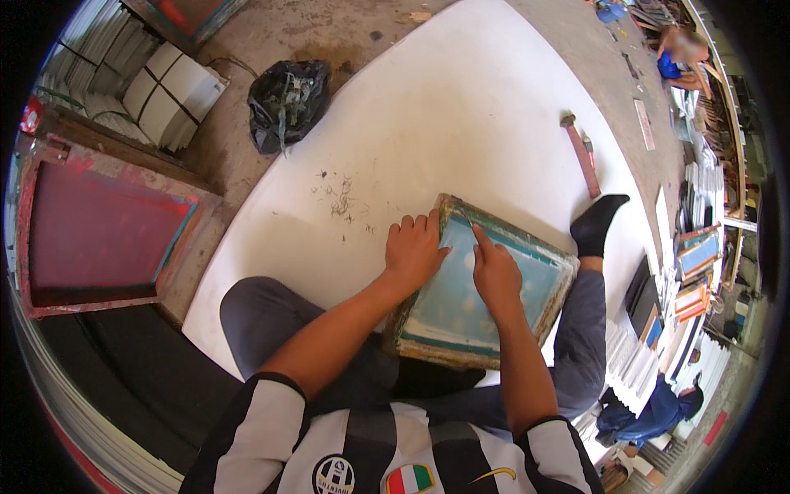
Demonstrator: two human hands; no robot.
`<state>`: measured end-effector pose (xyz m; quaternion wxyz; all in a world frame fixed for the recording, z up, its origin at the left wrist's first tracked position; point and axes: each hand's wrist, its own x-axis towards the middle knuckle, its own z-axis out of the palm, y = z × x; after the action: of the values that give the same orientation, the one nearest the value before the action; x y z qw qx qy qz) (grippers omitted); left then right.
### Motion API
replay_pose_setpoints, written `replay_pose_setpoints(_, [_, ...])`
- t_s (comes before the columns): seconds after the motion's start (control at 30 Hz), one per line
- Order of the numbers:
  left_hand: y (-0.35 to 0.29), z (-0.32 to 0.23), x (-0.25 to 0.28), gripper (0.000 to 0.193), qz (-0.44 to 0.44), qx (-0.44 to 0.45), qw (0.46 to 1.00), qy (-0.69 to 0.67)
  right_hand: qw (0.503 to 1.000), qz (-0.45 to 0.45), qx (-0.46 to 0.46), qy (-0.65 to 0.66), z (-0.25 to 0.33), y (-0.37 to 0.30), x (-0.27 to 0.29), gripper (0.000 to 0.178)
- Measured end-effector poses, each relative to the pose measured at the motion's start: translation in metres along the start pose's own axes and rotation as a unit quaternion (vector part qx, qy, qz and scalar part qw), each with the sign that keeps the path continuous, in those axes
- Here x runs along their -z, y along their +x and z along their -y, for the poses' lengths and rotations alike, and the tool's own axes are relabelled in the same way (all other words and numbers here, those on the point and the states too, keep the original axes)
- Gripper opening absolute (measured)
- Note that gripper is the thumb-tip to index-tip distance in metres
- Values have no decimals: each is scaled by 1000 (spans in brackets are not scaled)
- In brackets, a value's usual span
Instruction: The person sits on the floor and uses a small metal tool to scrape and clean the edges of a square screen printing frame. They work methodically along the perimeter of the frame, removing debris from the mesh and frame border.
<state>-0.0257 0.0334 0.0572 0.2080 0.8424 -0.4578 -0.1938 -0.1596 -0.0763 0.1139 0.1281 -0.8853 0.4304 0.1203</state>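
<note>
A screen printing frame [563, 278] with paint-stained edges and pale blue mesh lies tilted across my lap. My left hand [414, 253] grips its left edge near the far corner, thumb over the mesh side. Over the mesh, my right hand [498, 280] is closed on a thin pointed tool [468, 216], index finger stretched along it. The tip meets the frame's far inner edge; whether it is a blade cannot be made out, and its handle is hidden in my palm. Dark curled scraps [341, 200] lie on the white board [411, 123] left of the frame.
A hammer [589, 165] with a reddish handle lies at the board's right, beside another small tool. A black plastic bag [288, 103] of scraps stands at its left edge. A red-meshed frame [103, 230] and strapped white stacks [169, 95] are further left. Other people [658, 412] sit at right.
</note>
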Motion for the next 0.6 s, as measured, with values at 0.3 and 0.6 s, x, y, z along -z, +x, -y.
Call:
replay_pose_setpoints(0.3, [-13,-10,-3,103,104,1,994,31,1000,-6,-17,3,5,11,8,37])
replay_pose_setpoints(0.6, [-18,16,-8,94,115,11,993,-17,998,23,-48,-16,57,19,24,43])
